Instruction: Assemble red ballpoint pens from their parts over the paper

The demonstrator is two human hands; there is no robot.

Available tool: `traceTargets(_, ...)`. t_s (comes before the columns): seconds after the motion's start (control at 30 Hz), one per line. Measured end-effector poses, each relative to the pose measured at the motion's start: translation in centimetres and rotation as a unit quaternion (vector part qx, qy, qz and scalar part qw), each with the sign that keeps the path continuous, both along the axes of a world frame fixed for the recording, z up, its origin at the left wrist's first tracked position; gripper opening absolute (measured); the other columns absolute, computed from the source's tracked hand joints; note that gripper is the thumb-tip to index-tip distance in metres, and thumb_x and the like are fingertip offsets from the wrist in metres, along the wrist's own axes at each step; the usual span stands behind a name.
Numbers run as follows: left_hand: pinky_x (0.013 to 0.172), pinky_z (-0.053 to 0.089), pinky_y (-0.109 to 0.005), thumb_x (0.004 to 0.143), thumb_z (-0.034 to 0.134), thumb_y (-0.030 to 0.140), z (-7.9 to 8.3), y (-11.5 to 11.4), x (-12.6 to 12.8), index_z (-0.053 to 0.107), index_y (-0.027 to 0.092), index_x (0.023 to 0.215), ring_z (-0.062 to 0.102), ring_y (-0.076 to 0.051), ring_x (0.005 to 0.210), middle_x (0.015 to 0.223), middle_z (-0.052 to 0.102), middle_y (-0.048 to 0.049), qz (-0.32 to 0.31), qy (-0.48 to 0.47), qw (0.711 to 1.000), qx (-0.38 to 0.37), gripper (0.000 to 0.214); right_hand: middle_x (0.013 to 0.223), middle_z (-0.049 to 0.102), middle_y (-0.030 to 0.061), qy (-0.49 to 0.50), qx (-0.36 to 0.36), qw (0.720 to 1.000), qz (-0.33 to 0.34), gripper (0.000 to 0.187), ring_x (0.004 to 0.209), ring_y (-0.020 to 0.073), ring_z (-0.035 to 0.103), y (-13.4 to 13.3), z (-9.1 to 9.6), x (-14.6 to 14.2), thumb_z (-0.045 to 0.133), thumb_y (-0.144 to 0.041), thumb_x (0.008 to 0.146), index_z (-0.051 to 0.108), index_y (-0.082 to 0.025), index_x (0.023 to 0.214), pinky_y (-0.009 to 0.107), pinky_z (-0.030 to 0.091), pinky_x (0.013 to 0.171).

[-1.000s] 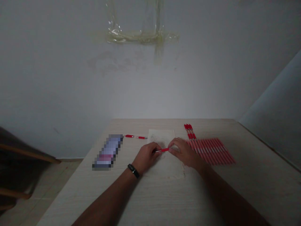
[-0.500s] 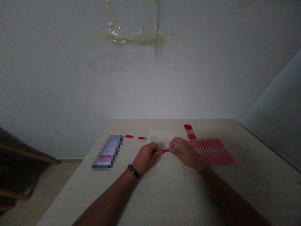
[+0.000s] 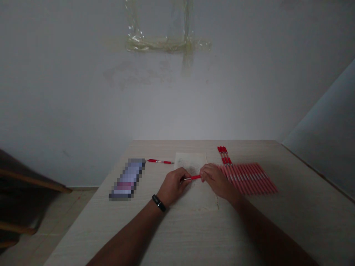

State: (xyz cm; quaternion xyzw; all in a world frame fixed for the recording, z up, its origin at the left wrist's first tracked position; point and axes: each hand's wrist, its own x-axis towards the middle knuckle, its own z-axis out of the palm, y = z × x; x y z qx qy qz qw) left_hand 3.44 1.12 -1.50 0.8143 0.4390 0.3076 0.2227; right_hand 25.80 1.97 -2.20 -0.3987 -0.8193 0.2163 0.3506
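Between my two hands a red pen (image 3: 195, 177) lies level above a sheet of paper (image 3: 194, 199) with grey scribbles. My left hand (image 3: 175, 184), with a black band at the wrist, pinches the pen's left end. Fingers of my right hand (image 3: 216, 180) close around its right end, hiding that tip. Just right of my right hand is a row of several pale red pens (image 3: 252, 178), side by side. Behind that row lie three red-and-clear pens (image 3: 225, 156). Another red pen (image 3: 161, 161) rests alone, left of the paper's far edge.
A blurred-out phone (image 3: 127, 179) lies on the left of the wooden table (image 3: 177, 240). The table's far edge meets a wall (image 3: 235, 92) with clear tape (image 3: 166, 45) on it. Dark wooden furniture (image 3: 22, 199) stands on the floor at left.
Almost nothing differs. Both hands keep their hold on the red pen, and my right hand's fingers have shifted slightly at its right end.
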Motion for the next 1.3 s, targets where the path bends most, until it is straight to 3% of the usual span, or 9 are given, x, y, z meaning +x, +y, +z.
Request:
traceTargets(0.13,0.063,0.039,-0.025,0.092,0.06,0.035,-0.2,0.0,0.3,0.064,0.017,0.085,0.055,-0.015,0.069,0.077,0.064,-0.0035,0.003,-0.01,1.0,-0.02,0.02,0.085,0.062,0.0043,-0.027,0.028,0.999,-0.004,0.03,0.086,0.0205,0.054,-0.1,0.8,0.3,0.043,-0.034,0.103,0.059,-0.021,0.081,0.035,0.04,0.081)
traceTargets(0.4,0.063,0.038,-0.025,0.091,0.062,0.032,0.3,-0.2,0.1,0.065,0.017,0.082,0.055,-0.015,0.069,0.077,0.064,-0.0034,0.006,0.001,1.0,0.011,0.018,0.077,0.061,0.0022,-0.006,0.016,1.0,0.006,0.039,0.083,0.02,0.055,-0.3,0.5,-0.2,0.042,-0.031,0.103,0.052,-0.021,0.067,0.036,0.039,0.082)
traceTargets(0.57,0.065,0.041,-0.025,0.091,0.063,0.031,0.5,-0.1,0.1,0.067,0.017,0.087,0.057,-0.015,0.071,0.08,0.066,-0.0038,0.005,-0.009,1.0,0.002,0.015,0.082,0.064,0.0032,-0.005,0.031,0.999,-0.01,0.034,0.088,0.0209,0.055,-0.2,0.8,0.0,0.048,-0.031,0.101,0.058,-0.021,0.071,0.036,0.04,0.083)
traceTargets(0.73,0.071,0.044,-0.026,0.089,0.065,0.029,0.8,0.0,0.0,0.071,0.019,0.097,0.06,-0.017,0.077,0.087,0.069,-0.005,0.008,-0.017,1.0,-0.014,0.015,0.083,0.063,0.0042,0.04,0.042,0.997,-0.045,0.026,0.088,0.0216,0.056,0.2,1.0,0.4,0.057,-0.035,0.097,0.062,-0.022,0.075,0.036,0.042,0.08)
traceTargets(0.93,0.065,0.04,-0.025,0.082,0.074,0.033,1.1,0.1,-0.2,0.074,0.02,0.089,0.055,-0.015,0.072,0.08,0.063,-0.0031,0.004,-0.058,0.998,-0.016,0.015,0.087,0.064,0.0059,0.099,0.036,0.993,-0.055,0.026,0.089,0.0226,0.058,0.0,1.2,0.4,0.052,-0.041,0.098,0.063,-0.022,0.083,0.037,0.045,0.083)
traceTargets(1.03,0.059,0.038,-0.023,0.079,0.076,0.035,0.8,0.3,-0.1,0.07,0.016,0.085,0.051,-0.012,0.063,0.07,0.057,0.0003,0.017,-0.178,0.98,-0.084,0.02,0.093,0.063,0.0064,0.092,0.022,0.994,-0.059,0.022,0.092,0.0225,0.059,0.0,1.2,0.8,0.051,-0.039,0.098,0.065,-0.022,0.093,0.037,0.046,0.085)
traceTargets(1.17,0.057,0.04,-0.022,0.073,0.082,0.034,0.2,0.6,-0.1,0.062,0.014,0.081,0.053,-0.011,0.059,0.065,0.058,0.0018,0.013,-0.345,0.92,-0.183,0.029,0.097,0.064,0.0062,0.053,0.047,0.997,-0.012,0.015,0.097,0.0226,0.058,0.0,1.3,1.2,0.062,-0.033,0.093,0.065,-0.022,0.101,0.037,0.045,0.088)
traceTargets(1.3,0.053,0.04,-0.021,0.068,0.085,0.032,0.0,0.8,-0.1,0.062,0.014,0.08,0.053,-0.01,0.055,0.063,0.062,0.0012,0.043,-0.401,0.889,-0.217,0.032,0.104,0.063,0.0065,0.008,0.05,0.997,0.051,0.015,0.103,0.0218,0.057,-0.3,1.3,1.1,0.064,-0.027,0.092,0.067,-0.024,0.106,0.037,0.046,0.091)
